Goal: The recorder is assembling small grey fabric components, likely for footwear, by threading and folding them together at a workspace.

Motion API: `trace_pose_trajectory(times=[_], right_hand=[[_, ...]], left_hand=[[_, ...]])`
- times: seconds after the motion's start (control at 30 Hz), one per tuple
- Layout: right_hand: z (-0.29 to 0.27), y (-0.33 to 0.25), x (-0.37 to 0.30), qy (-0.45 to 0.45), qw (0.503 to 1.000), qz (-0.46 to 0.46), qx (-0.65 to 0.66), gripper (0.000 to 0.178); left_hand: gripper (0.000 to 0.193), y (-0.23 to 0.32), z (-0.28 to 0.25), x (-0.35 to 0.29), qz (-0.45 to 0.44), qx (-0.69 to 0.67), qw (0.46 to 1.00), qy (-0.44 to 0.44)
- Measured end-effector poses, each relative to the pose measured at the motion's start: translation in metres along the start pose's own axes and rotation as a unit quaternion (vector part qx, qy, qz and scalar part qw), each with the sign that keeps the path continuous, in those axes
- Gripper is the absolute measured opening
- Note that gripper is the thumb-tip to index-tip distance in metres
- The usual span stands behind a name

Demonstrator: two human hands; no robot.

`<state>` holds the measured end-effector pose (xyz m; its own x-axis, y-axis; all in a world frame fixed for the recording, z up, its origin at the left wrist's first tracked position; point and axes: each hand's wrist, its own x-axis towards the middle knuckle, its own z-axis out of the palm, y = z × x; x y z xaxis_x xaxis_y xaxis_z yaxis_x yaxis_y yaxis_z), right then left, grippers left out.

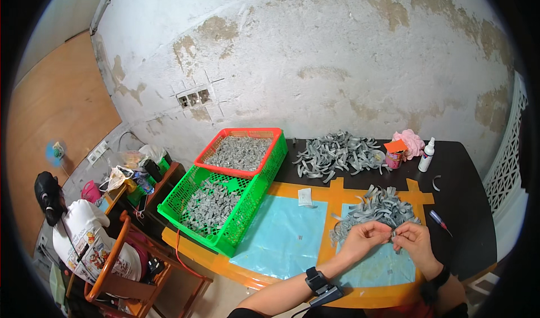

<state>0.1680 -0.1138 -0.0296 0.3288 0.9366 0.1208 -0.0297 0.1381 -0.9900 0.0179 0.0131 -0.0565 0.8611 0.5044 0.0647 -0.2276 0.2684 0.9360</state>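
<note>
My left hand (367, 240) and my right hand (415, 244) meet over the right-hand blue sheet (371, 270). Fingers of both hands are pinched together around a small grey piece (393, 235), mostly hidden by the fingertips; its exact kind cannot be made out. Just beyond the hands lies a loose heap of curved grey strips (385, 205), close to the left knuckles. A larger pile of similar strips (337, 154) rests farther back on the dark table (461, 205).
At left, a green basket (247, 219) and a red basket (228, 172) hold small grey pieces. A white packet (305, 197) lies mid-table. Toward the right are a screwdriver-like tool (439, 222), a white bottle (427, 156), a red tub (394, 159) and pink cloth (410, 142). Another person (93, 239) sits far left.
</note>
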Motion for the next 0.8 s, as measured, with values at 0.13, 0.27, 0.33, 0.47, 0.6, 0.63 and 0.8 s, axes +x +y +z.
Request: trace_pose_trajectory(times=[0.13, 0.27, 0.33, 0.47, 0.6, 0.63, 0.8], right_hand=[[0.000, 0.001, 0.000, 0.011, 1.000, 0.006, -0.015, 0.013], [-0.003, 0.004, -0.003, 0.016, 1.000, -0.004, -0.026, 0.012], [-0.003, 0.006, -0.003, 0.014, 1.000, -0.005, -0.015, 0.012], [0.002, 0.003, -0.005, 0.001, 1.000, -0.008, -0.004, 0.011], [-0.003, 0.008, -0.003, -0.008, 1.000, -0.016, -0.005, 0.009], [-0.004, 0.007, -0.004, -0.005, 1.000, -0.014, -0.006, 0.009], [0.001, 0.001, -0.002, -0.011, 1.000, 0.006, 0.002, 0.006]], left_hand=[[0.022, 0.000, 0.001, 0.002, 0.004, 0.023, 1.000, -0.001], [0.023, -0.002, 0.005, 0.003, -0.001, 0.021, 1.000, -0.021], [0.023, 0.003, 0.006, 0.002, -0.001, 0.040, 0.999, -0.035], [0.020, 0.001, 0.002, -0.001, 0.024, 0.052, 0.997, -0.042], [0.014, 0.005, 0.005, -0.001, 0.042, 0.057, 0.996, -0.061], [0.013, 0.008, 0.006, 0.000, 0.036, 0.053, 0.996, -0.054], [0.013, 0.007, 0.005, 0.000, 0.051, 0.082, 0.995, -0.039]])
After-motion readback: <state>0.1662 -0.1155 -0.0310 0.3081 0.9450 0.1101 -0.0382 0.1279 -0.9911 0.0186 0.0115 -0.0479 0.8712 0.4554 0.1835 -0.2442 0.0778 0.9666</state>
